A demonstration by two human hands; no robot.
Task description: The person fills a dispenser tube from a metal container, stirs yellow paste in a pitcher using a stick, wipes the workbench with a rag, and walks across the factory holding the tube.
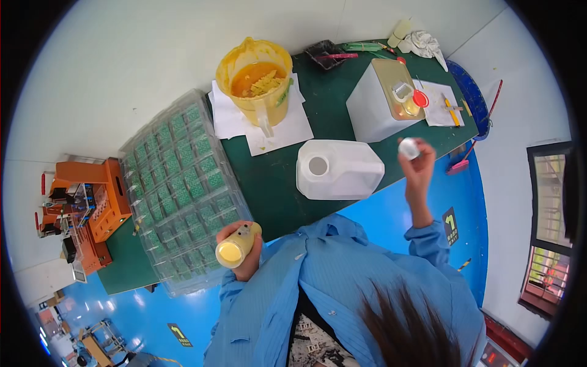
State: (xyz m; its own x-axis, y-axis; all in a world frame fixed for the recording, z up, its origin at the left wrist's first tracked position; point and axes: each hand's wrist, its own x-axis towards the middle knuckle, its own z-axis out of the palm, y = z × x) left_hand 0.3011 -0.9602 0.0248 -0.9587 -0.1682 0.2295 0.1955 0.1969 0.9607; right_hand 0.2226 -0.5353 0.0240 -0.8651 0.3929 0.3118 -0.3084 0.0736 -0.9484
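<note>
The left hand (247, 260) wraps round a yellow bottle (243, 240), whose long axis runs from seven to one o'clock, its round yellow end at seven. From there, the right hand (420, 164) lies at two o'clock, fingertips closed on a small white cap (408, 148). Between them, near the right hand, a white jug (354, 171) lies nine to three on the green bench (269, 202); the pitcher (247, 101) stands at twelve. Blue floor (391, 229) and pale walls (171, 37) surround it.
</note>
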